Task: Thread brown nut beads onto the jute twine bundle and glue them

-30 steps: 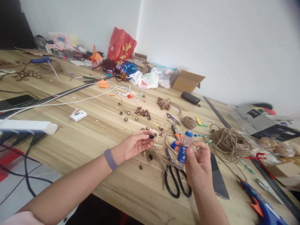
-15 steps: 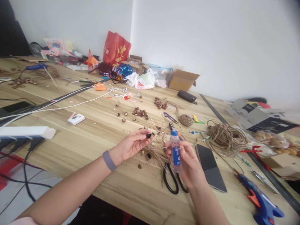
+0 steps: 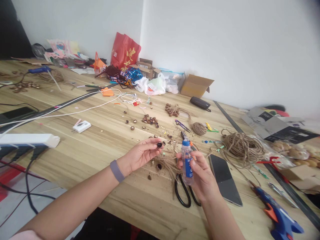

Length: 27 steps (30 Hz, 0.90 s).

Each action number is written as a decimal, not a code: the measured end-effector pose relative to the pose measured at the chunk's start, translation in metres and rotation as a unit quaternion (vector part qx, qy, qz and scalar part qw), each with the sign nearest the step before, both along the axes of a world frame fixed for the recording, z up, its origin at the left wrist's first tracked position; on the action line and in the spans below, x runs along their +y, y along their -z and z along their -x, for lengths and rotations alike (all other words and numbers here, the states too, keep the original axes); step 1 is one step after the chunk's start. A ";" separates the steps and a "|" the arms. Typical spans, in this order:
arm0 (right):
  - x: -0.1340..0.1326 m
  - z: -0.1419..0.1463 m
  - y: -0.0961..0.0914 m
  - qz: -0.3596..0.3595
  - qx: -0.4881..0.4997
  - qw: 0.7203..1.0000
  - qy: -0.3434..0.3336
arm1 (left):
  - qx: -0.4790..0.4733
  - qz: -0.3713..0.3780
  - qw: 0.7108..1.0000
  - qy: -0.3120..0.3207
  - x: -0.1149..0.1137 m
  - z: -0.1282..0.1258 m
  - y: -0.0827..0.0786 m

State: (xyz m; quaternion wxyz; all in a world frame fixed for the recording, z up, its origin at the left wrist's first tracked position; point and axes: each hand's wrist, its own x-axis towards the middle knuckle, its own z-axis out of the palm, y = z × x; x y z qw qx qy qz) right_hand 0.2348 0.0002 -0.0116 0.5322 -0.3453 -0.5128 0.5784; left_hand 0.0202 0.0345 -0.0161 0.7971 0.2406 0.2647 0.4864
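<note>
My left hand pinches a small dark nutshell half between thumb and fingertips, its hollow side facing me. To its right, my right hand is wrapped round a clear glue bottle with a blue label and blue cap, held upright with its nozzle on top. The bottle and the shell are apart. Below them on the table lie frayed twine, another shell half and black-handled scissors, partly hidden by my right hand.
Several nutshells are scattered mid-table. A twine coil, a dark phone or tablet and a blue glue gun lie to the right. At left are a power strip and white cables. Bags and boxes line the wall.
The bottle has turned slightly in my right hand, so its label faces more to the right. My left hand keeps its pinch on the shell; the view has shifted a little.
</note>
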 end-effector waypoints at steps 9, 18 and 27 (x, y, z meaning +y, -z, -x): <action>-0.001 0.002 0.000 0.012 0.027 0.999 -0.018 | 0.007 -0.001 1.000 0.004 0.000 0.000 -0.001; -0.001 0.004 -0.001 0.028 0.030 0.999 -0.022 | -0.001 -0.006 1.000 0.008 -0.001 -0.001 -0.001; -0.003 0.008 -0.009 0.074 0.060 0.995 -0.019 | -0.018 -0.008 1.000 0.003 -0.001 -0.002 -0.002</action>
